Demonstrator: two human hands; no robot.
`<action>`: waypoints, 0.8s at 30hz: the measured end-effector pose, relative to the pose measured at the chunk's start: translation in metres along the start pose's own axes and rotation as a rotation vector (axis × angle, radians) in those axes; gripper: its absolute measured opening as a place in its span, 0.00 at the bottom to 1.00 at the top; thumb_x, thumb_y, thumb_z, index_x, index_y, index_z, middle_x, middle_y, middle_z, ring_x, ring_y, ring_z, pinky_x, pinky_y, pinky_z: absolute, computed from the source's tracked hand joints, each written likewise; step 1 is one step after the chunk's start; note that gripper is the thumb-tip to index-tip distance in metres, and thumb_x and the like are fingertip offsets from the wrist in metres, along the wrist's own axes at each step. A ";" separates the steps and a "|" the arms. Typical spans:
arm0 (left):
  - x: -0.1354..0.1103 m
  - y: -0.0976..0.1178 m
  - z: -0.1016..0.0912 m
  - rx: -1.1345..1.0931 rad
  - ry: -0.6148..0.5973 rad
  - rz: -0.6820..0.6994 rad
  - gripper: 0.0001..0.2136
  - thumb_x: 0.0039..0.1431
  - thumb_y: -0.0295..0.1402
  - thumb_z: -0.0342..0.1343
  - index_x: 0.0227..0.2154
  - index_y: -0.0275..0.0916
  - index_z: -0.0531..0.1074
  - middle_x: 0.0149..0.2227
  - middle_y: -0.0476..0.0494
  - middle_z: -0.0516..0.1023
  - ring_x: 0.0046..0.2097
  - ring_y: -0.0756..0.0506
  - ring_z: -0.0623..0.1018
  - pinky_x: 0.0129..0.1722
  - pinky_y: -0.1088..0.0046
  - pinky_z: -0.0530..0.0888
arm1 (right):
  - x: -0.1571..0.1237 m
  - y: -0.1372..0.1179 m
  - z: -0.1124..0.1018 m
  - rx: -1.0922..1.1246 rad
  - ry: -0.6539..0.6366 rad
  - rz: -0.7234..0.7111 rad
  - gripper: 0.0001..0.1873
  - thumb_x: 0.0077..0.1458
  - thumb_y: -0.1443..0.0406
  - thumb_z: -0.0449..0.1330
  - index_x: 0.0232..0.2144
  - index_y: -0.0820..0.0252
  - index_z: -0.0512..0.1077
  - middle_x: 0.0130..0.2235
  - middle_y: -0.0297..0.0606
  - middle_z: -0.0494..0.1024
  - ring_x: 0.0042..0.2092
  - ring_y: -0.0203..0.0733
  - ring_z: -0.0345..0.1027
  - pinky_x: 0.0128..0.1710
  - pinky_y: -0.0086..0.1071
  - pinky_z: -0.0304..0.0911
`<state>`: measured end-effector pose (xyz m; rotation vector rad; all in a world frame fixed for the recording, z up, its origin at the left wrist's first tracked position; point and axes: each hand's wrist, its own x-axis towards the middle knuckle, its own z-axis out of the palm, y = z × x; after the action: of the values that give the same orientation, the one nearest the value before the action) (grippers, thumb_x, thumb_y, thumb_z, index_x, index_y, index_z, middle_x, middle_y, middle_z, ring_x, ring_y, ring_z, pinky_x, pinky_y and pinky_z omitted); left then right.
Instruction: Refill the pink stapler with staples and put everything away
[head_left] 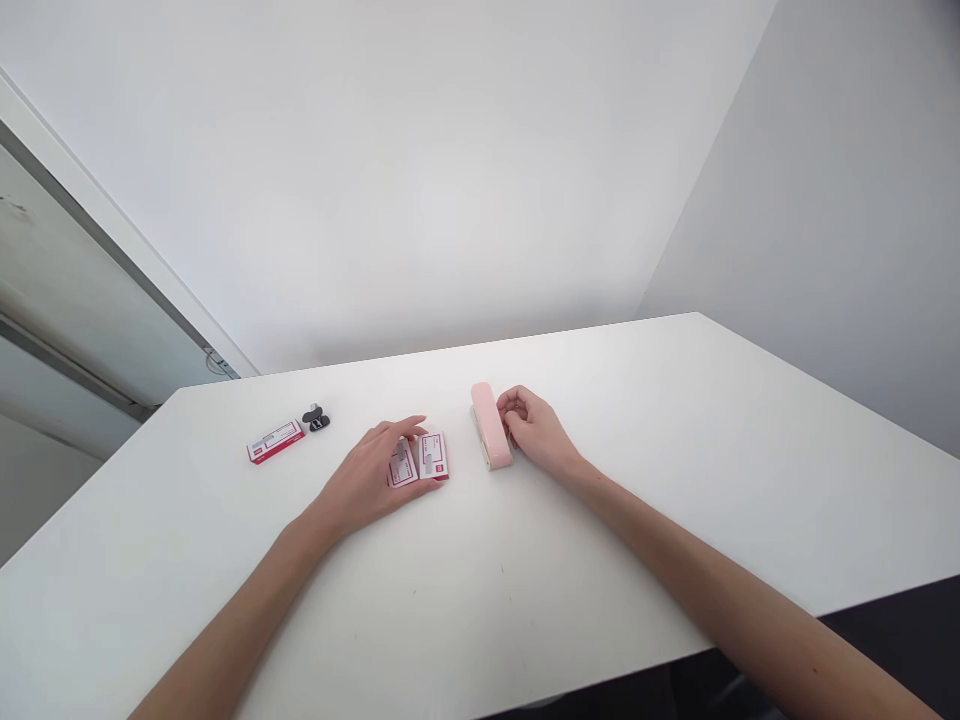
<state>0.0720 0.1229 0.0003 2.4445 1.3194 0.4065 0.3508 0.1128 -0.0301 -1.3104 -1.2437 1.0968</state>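
My left hand (379, 468) lies around two small red-and-white staple boxes, its thumb along their near edge and its fingers over the far side. The right box (433, 456) shows most of its printed top; the left box (402, 464) is partly covered by the hand. To their right a pink stapler (491, 425) rests on the table, pointing away from me. Against the stapler's right side is my right hand (536, 428), fingers curled in toward the thumb. Whether anything is inside those fingers is hidden.
Another red-and-white box (275, 441) lies at the left of the white table (675, 430). Behind it sits a small black object (316, 418) with a light metal part, its kind unclear. A white wall (465, 200) rises behind the table's far edge.
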 end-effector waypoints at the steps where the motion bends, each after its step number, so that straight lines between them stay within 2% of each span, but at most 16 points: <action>1: 0.001 0.003 0.003 -0.011 0.002 0.007 0.36 0.60 0.57 0.61 0.66 0.51 0.59 0.60 0.43 0.74 0.59 0.36 0.73 0.56 0.56 0.73 | 0.000 0.000 0.000 -0.006 0.009 0.000 0.13 0.48 0.68 0.52 0.38 0.53 0.69 0.39 0.31 0.77 0.31 0.36 0.68 0.32 0.32 0.61; 4: 0.006 0.011 0.011 -0.039 0.012 0.020 0.36 0.59 0.56 0.62 0.66 0.50 0.60 0.60 0.42 0.74 0.59 0.36 0.73 0.57 0.55 0.73 | 0.001 0.000 0.001 -0.027 0.012 0.006 0.15 0.49 0.68 0.51 0.40 0.53 0.70 0.44 0.33 0.79 0.31 0.36 0.70 0.33 0.33 0.63; 8: 0.017 0.023 0.025 -0.046 0.042 0.070 0.35 0.58 0.56 0.64 0.64 0.48 0.62 0.58 0.40 0.75 0.58 0.34 0.74 0.55 0.53 0.74 | 0.005 0.002 0.002 -0.075 0.006 -0.004 0.14 0.49 0.68 0.51 0.37 0.54 0.73 0.41 0.34 0.81 0.34 0.39 0.72 0.34 0.33 0.65; 12: 0.024 0.030 0.034 -0.052 0.075 0.142 0.35 0.58 0.56 0.64 0.63 0.48 0.62 0.56 0.40 0.76 0.55 0.34 0.76 0.54 0.51 0.74 | 0.006 0.005 0.002 -0.073 0.037 -0.009 0.12 0.48 0.67 0.53 0.36 0.54 0.72 0.40 0.34 0.81 0.33 0.39 0.71 0.30 0.32 0.65; 18: 0.020 0.013 0.021 0.007 0.074 0.241 0.41 0.51 0.59 0.67 0.62 0.44 0.62 0.61 0.35 0.70 0.60 0.32 0.73 0.55 0.51 0.74 | 0.001 -0.003 0.003 -0.017 0.027 0.054 0.09 0.47 0.67 0.53 0.34 0.54 0.69 0.35 0.32 0.78 0.25 0.36 0.69 0.26 0.31 0.66; 21: 0.018 0.001 0.011 0.057 0.075 0.256 0.37 0.50 0.59 0.67 0.57 0.43 0.67 0.59 0.34 0.71 0.60 0.30 0.72 0.56 0.49 0.73 | 0.000 -0.005 0.003 0.014 0.037 0.059 0.09 0.47 0.67 0.53 0.34 0.54 0.68 0.34 0.31 0.77 0.25 0.36 0.70 0.25 0.32 0.67; 24: 0.017 -0.006 0.005 0.069 0.046 0.266 0.29 0.54 0.56 0.65 0.52 0.44 0.70 0.56 0.36 0.72 0.60 0.32 0.71 0.56 0.50 0.74 | 0.001 -0.004 0.003 0.030 0.049 0.060 0.09 0.47 0.68 0.53 0.33 0.53 0.67 0.34 0.31 0.76 0.24 0.36 0.69 0.25 0.33 0.67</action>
<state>0.0788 0.1396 -0.0055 2.6934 1.0423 0.4922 0.3470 0.1135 -0.0266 -1.3516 -1.1545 1.1153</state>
